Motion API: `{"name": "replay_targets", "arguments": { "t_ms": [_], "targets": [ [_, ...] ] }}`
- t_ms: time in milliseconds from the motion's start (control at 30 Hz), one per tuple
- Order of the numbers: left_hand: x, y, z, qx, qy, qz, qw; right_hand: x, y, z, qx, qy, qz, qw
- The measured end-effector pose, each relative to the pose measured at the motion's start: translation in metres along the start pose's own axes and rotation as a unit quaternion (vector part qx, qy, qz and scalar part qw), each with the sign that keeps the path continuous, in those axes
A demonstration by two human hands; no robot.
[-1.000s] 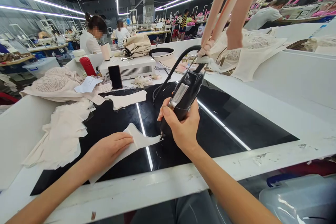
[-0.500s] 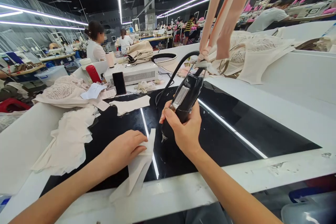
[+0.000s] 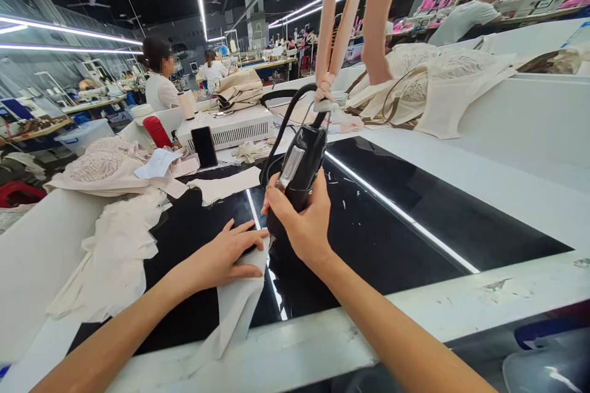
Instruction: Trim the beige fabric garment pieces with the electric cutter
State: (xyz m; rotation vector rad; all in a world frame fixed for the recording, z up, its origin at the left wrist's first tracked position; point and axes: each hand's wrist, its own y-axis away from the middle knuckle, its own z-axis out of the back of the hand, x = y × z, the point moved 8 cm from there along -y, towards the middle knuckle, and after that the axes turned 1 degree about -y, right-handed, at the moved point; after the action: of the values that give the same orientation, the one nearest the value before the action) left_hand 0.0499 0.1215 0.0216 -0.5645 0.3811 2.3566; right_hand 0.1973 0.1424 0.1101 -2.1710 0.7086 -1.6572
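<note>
Cream fabric piece (image 3: 240, 298) lies toward the front of the white tabletop (image 3: 465, 172), its upper end on a glossy black panel (image 3: 378, 252) and its lower end trailing over the pale front border. A layered heap of pale cloth (image 3: 110, 252) sits at the panel's left side, well apart from the work, and a loose flat piece (image 3: 225, 186) rests farther back.

Above the panel, a black handheld tool (image 3: 299, 163) hangs from knotted pink strips (image 3: 378, 18). The person's right hand (image 3: 306, 215) has its grip closed around the tool's body, thumb on the near side. The left hand (image 3: 221, 264) is spread palm down with nothing clasped, its fingers resting on the fabric's upper end.

Down at the tool's tip (image 3: 271, 239), the fabric edge is just beside it; whether they touch cannot be told. With the left index finger so near the tip, good work here likely means drawing that finger back from the edge while the others press the cloth flat. A steady tilt of the tool and a smooth, unhurried feed should suit such thin-looking cloth, which could pucker if pushed. Tiny white flecks (image 3: 345, 204) dot the panel; keeping them from under the fabric would help it lie level.
</note>
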Motion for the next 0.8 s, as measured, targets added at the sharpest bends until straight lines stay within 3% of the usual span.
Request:
{"name": "replay_targets", "arguments": {
  "t_ms": [600,800],
  "targets": [
    [-0.005,0.001,0.004,-0.002,-0.042,-0.054,0.998,-0.002,0.010,-0.013,0.027,-0.016,-0.008,0.999],
    [-0.005,0.001,0.006,-0.006,-0.030,-0.037,0.999,-0.001,0.006,-0.007,0.007,0.000,0.000,1.000]
  ]
}}
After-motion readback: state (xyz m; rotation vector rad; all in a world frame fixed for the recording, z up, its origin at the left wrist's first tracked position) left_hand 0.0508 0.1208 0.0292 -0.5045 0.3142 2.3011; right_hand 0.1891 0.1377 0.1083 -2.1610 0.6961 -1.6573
